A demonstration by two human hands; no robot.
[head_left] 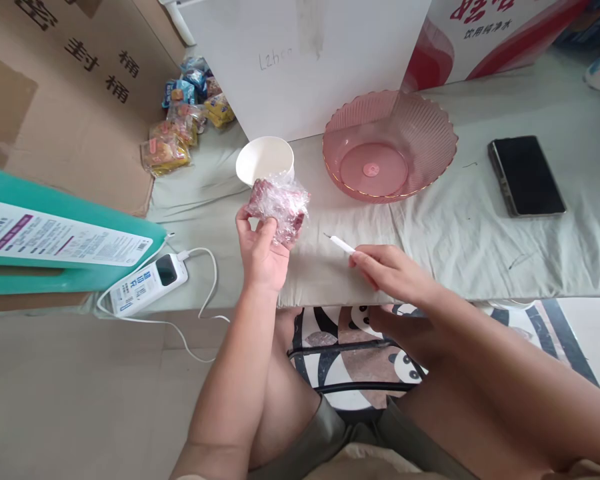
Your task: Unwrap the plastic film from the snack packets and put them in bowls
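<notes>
cropped forearms (pixel 235 373), left hand (pixel 265 260) clamped on wrapped bundle (pixel 279 203), contents unclear, right hand (pixel 387 270) gripping white pen-like tool (pixel 342 245)

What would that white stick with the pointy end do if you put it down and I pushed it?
The white stick would probably roll, since it looks round, though wrinkles in the cloth might stop it. It's likely light, being so slim in the right hand. Its thin tip might bend or prick you.
</notes>
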